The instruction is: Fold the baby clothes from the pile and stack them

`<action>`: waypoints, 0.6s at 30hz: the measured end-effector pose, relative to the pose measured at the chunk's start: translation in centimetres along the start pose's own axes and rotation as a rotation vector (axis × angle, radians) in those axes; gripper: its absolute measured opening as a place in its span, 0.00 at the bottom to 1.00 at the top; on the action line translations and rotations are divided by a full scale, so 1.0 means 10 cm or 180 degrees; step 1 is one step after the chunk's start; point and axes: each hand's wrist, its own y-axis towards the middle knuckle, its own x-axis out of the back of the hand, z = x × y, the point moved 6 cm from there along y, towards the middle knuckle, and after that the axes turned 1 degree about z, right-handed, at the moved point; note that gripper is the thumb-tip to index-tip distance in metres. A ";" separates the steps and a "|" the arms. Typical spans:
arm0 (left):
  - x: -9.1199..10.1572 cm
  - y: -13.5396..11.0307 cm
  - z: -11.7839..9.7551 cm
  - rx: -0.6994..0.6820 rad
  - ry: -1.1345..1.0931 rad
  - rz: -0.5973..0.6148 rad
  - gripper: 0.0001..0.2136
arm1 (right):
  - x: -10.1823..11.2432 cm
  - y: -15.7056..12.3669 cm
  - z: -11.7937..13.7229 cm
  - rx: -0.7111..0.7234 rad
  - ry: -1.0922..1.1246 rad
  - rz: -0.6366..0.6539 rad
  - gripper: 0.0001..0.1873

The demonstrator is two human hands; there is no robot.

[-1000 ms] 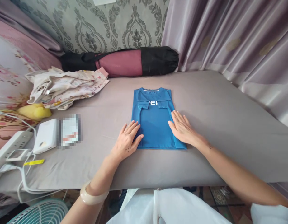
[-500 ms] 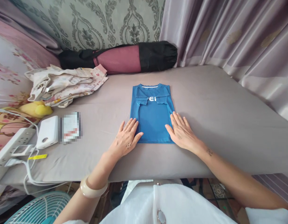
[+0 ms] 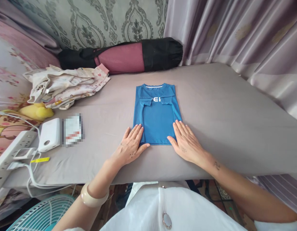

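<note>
Both hands flat on folded blue shirt, near bed edge.
Left hand [image 3: 131, 145] and right hand [image 3: 186, 143] lie palm down, fingers spread, on the near corners of the blue shirt [image 3: 157, 114], mid grey bed [image 3: 225, 109]. Pale clothes pile [image 3: 66, 85] far left, rolled mat bag [image 3: 129, 57] behind, white power bank [image 3: 49, 134] left.

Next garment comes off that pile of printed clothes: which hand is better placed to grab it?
Left, probably. The left hand rests flat at the near-left corner of the blue T-shirt, on the same side as the pile of printed clothes. The right hand would have to cross over the shirt.
</note>
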 end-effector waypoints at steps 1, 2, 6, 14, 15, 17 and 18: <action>0.02 -0.01 0.01 -0.0010 -0.0026 -0.0012 0.36 | 0.02 0.00 -0.01 0.0006 0.0055 0.0064 0.38; 0.04 -0.02 0.02 -0.0027 -0.0057 -0.0038 0.36 | 0.04 -0.01 -0.02 0.0029 0.0131 0.0131 0.39; 0.15 -0.09 0.06 -0.0149 -0.0180 -0.0233 0.32 | 0.21 -0.12 -0.07 0.0233 0.0455 0.0155 0.38; 0.30 -0.18 0.07 -0.0373 -0.0406 -0.0335 0.15 | 0.34 -0.34 -0.21 0.0579 0.0658 -0.0210 0.21; 0.30 -0.17 0.06 -0.0426 -0.0428 -0.0322 0.15 | 0.33 -0.34 -0.21 0.0630 0.0664 -0.0202 0.19; 0.30 -0.17 0.05 -0.0500 -0.0425 -0.0321 0.14 | 0.32 -0.34 -0.19 0.0704 0.0628 -0.0200 0.17; 0.29 -0.16 0.05 -0.0527 -0.0392 -0.0323 0.14 | 0.32 -0.34 -0.17 0.0733 0.0577 -0.0216 0.17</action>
